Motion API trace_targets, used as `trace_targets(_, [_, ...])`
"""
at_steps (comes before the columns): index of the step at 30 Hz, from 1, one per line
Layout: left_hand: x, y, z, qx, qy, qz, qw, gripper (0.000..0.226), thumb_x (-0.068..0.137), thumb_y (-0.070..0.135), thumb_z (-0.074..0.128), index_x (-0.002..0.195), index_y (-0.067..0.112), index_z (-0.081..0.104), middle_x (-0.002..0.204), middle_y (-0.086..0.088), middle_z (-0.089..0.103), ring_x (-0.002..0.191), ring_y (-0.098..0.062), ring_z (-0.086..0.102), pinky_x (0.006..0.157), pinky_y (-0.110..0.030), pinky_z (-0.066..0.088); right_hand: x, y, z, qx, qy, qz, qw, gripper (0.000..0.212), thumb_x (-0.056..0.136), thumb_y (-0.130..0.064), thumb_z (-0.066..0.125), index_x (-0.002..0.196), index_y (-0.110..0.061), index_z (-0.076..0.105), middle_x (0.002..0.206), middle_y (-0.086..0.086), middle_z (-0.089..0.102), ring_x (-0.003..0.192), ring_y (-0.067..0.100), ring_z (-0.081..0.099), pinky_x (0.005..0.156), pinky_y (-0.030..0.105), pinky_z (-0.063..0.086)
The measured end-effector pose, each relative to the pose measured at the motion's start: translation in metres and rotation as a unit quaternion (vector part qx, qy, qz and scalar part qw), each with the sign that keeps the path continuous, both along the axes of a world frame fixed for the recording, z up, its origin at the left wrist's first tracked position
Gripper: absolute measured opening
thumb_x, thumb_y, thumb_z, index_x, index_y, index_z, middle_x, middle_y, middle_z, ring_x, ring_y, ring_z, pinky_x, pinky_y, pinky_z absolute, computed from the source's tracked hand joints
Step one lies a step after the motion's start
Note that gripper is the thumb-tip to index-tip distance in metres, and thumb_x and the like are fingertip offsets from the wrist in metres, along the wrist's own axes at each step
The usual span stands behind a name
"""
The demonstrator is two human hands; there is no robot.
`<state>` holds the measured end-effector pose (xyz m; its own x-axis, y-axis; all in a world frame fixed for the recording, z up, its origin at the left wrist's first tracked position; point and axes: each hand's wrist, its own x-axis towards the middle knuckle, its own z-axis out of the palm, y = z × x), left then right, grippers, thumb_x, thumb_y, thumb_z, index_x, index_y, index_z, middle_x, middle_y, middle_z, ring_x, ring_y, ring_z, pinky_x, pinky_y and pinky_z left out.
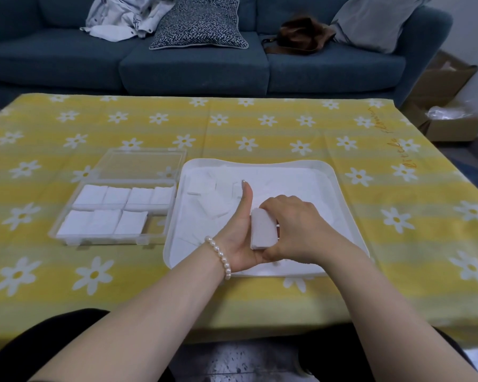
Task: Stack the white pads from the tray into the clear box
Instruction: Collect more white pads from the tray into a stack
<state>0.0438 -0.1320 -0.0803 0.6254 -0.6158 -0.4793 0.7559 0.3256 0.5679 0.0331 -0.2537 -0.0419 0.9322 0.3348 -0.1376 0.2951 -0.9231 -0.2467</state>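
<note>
White pads [262, 230], gathered into a small stack, stood on edge between the person's two hands above the near part of the white tray [351, 216]. The left hand [240, 238] supported the stack from its left side, palm turned inward and thumb pointing straight up; its fingers were hidden behind the stack, though the stack seemed to rest against them. A pearl bracelet [220, 256] circled that wrist. The right hand [295, 230] curled over the stack from the right, fingertips on its top end and thumb at its near end, gripping it. More loose pads [218, 194] lay scattered flat on the tray floor, hard to tell apart against the white. Just left of the tray sat the clear box [66, 230], its lid [141, 164] folded open away from the person. Inside, piles of pads [113, 210] filled two rows, four across the far row and three across the near one, leaving the near right corner unfilled. Both tray and box rested on a yellow tablecloth [260, 128] printed with white daisies. Behind the table stood a blue sofa [193, 64] with cushions and a brown bag [298, 37].
</note>
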Motion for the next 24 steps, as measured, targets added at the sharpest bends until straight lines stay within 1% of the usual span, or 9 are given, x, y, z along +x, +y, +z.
trace_targets(2, [0.000, -0.001, -0.001, 0.003, -0.008, 0.004, 1.000, 0.092, 0.056, 0.088, 0.038, 0.110, 0.018, 0.065, 0.103, -0.009, 0.056, 0.094, -0.027, 0.056, 0.072, -0.036, 0.041, 0.000, 0.001, -0.002, 0.006, 0.003, 0.003, 1.000, 0.072, 0.063, -0.046, 0.075, 0.125, -0.026, 0.044, 0.109, -0.004, 0.051, 0.105, 0.019, 0.047, 0.090, 0.035, 0.038])
trace_targets(3, [0.000, -0.001, -0.001, 0.004, -0.008, 0.007, 1.000, 0.088, 0.057, 0.087, 0.040, 0.105, 0.018, 0.065, 0.098, -0.008, 0.058, 0.091, -0.025, 0.058, 0.071, -0.035, 0.043, 0.000, 0.000, -0.002, 0.030, 0.023, 0.001, 0.999, 0.079, 0.062, -0.046, 0.077, 0.130, -0.027, 0.041, 0.112, -0.004, 0.050, 0.108, 0.017, 0.046, 0.093, 0.035, 0.039])
trace_targets(6, [-0.001, 0.001, 0.003, 0.015, 0.032, 0.032, 0.999, 0.080, 0.054, 0.082, 0.045, 0.090, 0.012, 0.057, 0.067, -0.003, 0.054, 0.055, -0.014, 0.055, 0.050, -0.024, 0.049, 0.002, -0.017, 0.009, 0.181, 0.125, -0.056, 0.974, 0.097, 0.057, -0.037, 0.086, 0.138, -0.034, 0.034, 0.123, -0.009, 0.046, 0.115, 0.010, 0.045, 0.092, 0.028, 0.042])
trace_targets(8, [-0.001, 0.002, 0.006, 0.017, 0.051, 0.052, 0.997, 0.074, 0.056, 0.078, 0.048, 0.088, 0.011, 0.052, 0.063, -0.003, 0.053, 0.048, -0.014, 0.054, 0.044, -0.021, 0.049, 0.010, -0.042, 0.014, 0.257, 0.122, -0.105, 0.953, 0.084, 0.061, -0.032, 0.085, 0.133, -0.030, 0.043, 0.122, -0.008, 0.051, 0.110, 0.009, 0.050, 0.084, 0.019, 0.042])
trace_targets(11, [0.000, 0.003, 0.005, 0.001, 0.073, 0.061, 0.995, 0.056, 0.073, 0.065, 0.056, 0.091, 0.012, 0.050, 0.070, -0.005, 0.060, 0.054, -0.016, 0.060, 0.044, -0.024, 0.052, 0.025, -0.076, 0.008, 0.301, 0.089, -0.160, 0.936, 0.043, 0.075, -0.022, 0.077, 0.114, -0.022, 0.059, 0.111, -0.001, 0.062, 0.099, 0.015, 0.060, 0.074, 0.014, 0.044])
trace_targets(14, [0.001, 0.002, 0.001, -0.005, 0.082, 0.058, 0.995, 0.020, 0.091, 0.028, 0.054, 0.092, 0.009, 0.047, 0.079, -0.014, 0.068, 0.062, -0.024, 0.066, 0.050, -0.029, 0.056, 0.041, -0.090, -0.015, 0.229, 0.037, -0.206, 0.951, 0.019, 0.086, -0.009, 0.064, 0.103, -0.016, 0.066, 0.111, 0.006, 0.066, 0.097, 0.018, 0.061, 0.078, 0.021, 0.043])
trace_targets(16, [0.002, 0.003, 0.000, -0.014, 0.080, 0.057, 0.995, 0.007, 0.092, 0.011, 0.045, 0.087, 0.006, 0.046, 0.087, -0.019, 0.069, 0.068, -0.030, 0.069, 0.056, -0.034, 0.058, 0.051, -0.088, -0.031, 0.137, -0.003, -0.241, 0.961, 0.028, 0.089, -0.001, 0.052, 0.111, -0.010, 0.065, 0.119, 0.008, 0.064, 0.107, 0.021, 0.058, 0.085, 0.024, 0.041])
trace_targets(22, [0.002, 0.004, 0.002, 0.004, 0.080, 0.050, 0.996, 0.009, 0.090, 0.002, 0.042, 0.086, 0.007, 0.048, 0.085, -0.017, 0.069, 0.083, -0.032, 0.067, 0.082, -0.047, 0.052, 0.058, -0.072, -0.055, -0.046, 0.018, -0.270, 0.962, 0.046, 0.087, 0.001, 0.043, 0.132, -0.009, 0.041, 0.124, 0.017, 0.048, 0.114, 0.033, 0.048, 0.086, 0.038, 0.043])
trace_targets(24, [0.003, 0.005, 0.001, 0.032, 0.078, 0.066, 0.994, 0.010, 0.091, 0.001, 0.043, 0.086, 0.006, 0.051, 0.081, -0.015, 0.068, 0.085, -0.028, 0.063, 0.084, -0.045, 0.049, 0.060, -0.071, -0.057, -0.038, 0.027, -0.289, 0.956, 0.046, 0.084, 0.000, 0.047, 0.129, -0.008, 0.038, 0.121, 0.017, 0.048, 0.111, 0.034, 0.049, 0.084, 0.038, 0.044])
